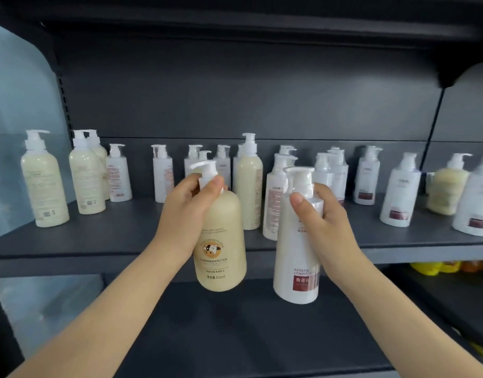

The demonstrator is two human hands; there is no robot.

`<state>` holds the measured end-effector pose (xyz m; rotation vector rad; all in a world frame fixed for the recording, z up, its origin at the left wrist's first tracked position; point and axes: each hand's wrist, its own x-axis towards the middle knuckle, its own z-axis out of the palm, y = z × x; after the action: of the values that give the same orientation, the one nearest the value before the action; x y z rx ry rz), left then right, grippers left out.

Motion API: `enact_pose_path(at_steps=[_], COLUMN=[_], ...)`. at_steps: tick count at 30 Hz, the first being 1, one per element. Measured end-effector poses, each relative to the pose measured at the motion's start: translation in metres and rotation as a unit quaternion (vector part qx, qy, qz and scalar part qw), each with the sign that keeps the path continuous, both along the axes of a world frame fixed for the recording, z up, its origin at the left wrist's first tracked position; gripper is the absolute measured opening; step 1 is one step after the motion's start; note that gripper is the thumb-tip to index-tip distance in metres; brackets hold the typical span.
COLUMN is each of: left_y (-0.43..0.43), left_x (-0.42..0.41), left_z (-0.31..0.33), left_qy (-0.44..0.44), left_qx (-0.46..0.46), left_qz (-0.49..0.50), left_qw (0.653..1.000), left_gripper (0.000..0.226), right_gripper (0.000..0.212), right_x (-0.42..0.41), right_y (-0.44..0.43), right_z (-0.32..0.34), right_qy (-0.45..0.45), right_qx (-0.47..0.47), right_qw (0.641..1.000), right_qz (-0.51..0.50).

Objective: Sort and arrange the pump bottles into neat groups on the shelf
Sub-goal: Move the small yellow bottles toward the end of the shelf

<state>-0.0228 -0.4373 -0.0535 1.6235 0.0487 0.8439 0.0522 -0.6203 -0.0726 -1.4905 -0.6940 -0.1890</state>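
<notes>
left hand (189, 205) grips cream bottle (221, 241), right hand (323, 216) grips white bottle (296, 255).

Cream bottle (221, 241) in the left hand (185, 211), label facing us: arched capitals read "HAIR CONDITIONER" over a cartoon cow's head, and near the base there's "净含量 520ml". The small print between them is too fine to read.

Over to the white bottle (294, 255) in the right hand (327, 216): "KERATIN" on one line, "CONDITIO…" beneath it, the end curving out of sight. Under that sits a dark red panel with white characters, "角蛋白", the last one partly cut off.

Further back, the row of bottles (400, 192) on the shelf (98, 236), left to right, carries labels and red panels too, but all of it blurs and none is legible.
</notes>
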Motion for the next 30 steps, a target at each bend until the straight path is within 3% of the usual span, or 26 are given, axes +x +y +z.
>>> enact_pose_path(at_steps=[3,6,9,13,19,26,30], left_y=[-0.022,-0.034,-0.040,-0.039,-0.037,-0.034,-0.038], left_x=[0.008,0.021,0.036,0.059,0.089,0.101,0.099], left_z=[0.004,0.010,0.013,0.017,0.016,0.010,0.012], left_qy=[0.011,0.015,0.006,0.002,0.003,-0.021,-0.026], left_qx=[0.005,0.009,0.032,0.067,0.073,0.078,0.082], left_qz=[-0.005,-0.018,-0.026,-0.031,-0.045,-0.060,-0.079], left_qw=[1.000,1.000,0.999,0.997,0.996,0.995,0.993], left_gripper=[0.024,0.020,0.025,0.030,0.032,0.051,0.043], right_gripper=[0.023,0.017,0.031,0.016,0.058,0.065,0.070], right_x=[0.015,0.041,0.069,0.105,0.133,0.143,0.146], right_y=[-0.019,-0.029,-0.029,-0.017,-0.004,0.013,0.011], right_z=[0.006,0.014,0.022,0.021,-0.002,-0.006,-0.003], right_qy=[-0.007,-0.010,-0.030,-0.018,-0.019,-0.016,-0.019], right_qx=[-0.021,-0.021,-0.034,-0.033,-0.080,-0.097,-0.131], right_qw=[0.999,0.998,0.995,0.992,0.983,0.977,0.969], right_qz=[-0.032,-0.062,-0.089,-0.116,-0.164,-0.191,-0.206])
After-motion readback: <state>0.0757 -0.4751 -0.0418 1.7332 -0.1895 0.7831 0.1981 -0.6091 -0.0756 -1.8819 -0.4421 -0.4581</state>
